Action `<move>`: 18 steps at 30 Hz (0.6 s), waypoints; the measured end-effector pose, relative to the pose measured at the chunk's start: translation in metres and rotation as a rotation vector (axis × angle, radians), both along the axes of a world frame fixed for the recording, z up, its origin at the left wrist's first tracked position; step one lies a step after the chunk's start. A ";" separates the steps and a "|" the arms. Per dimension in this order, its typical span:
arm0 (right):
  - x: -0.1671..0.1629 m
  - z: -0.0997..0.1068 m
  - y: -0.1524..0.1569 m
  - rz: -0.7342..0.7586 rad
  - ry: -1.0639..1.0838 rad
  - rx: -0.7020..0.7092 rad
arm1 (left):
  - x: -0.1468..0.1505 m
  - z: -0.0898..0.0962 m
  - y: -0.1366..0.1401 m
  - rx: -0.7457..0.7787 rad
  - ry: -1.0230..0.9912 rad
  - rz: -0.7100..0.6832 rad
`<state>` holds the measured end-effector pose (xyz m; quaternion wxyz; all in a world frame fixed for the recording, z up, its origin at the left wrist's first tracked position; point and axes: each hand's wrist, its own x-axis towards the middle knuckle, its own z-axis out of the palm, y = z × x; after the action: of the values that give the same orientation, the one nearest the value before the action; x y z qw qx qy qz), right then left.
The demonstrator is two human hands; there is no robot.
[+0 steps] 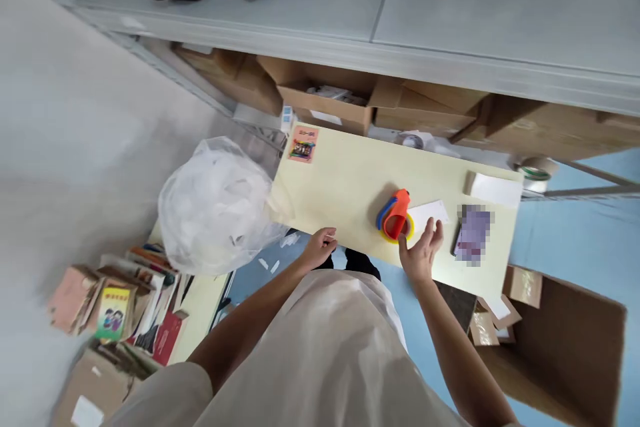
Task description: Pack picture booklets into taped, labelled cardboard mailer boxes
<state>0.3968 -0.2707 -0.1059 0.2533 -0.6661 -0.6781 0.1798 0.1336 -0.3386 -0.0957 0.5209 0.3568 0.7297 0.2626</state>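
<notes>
At the table's near edge is my left hand [320, 248], its fingers curled together. A thin whitish bit shows at the fingertips, too small to name. My right hand [421, 255] is over the near side of the cream table [345, 180], fingers apart and holding nothing. Just left of its thumb lies an orange and blue tape dispenser [400, 203] with a yellow-rimmed roll. A white slip of paper [427, 212] lies beyond those fingers. To the right is a purple phone-like object [473, 233], partly blurred out. A pink picture card [303, 143] lies at the far left corner.
A stack of white slips [495, 189] sits at the far right. Left of the table bulges a clear plastic bag [215, 207] of white scraps. Books [145, 287] are piled at lower left. An open carton [565, 327] stands at lower right. Cardboard boxes [325, 107] line the shelf behind.
</notes>
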 end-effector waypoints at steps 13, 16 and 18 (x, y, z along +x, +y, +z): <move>-0.213 0.045 0.039 0.865 -0.061 -0.196 | -0.186 0.071 -0.056 0.219 0.569 -0.033; -0.279 0.042 0.016 1.094 -0.134 -0.239 | -0.237 0.053 -0.046 0.159 0.638 -0.026; -0.322 0.035 0.003 1.187 -0.169 -0.252 | -0.268 0.036 -0.041 0.130 0.633 0.001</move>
<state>0.0743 -0.2681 -0.0706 -0.0255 -0.2116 -0.9247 0.3155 -0.1341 -0.3798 -0.0597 0.2442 0.4530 0.8372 0.1848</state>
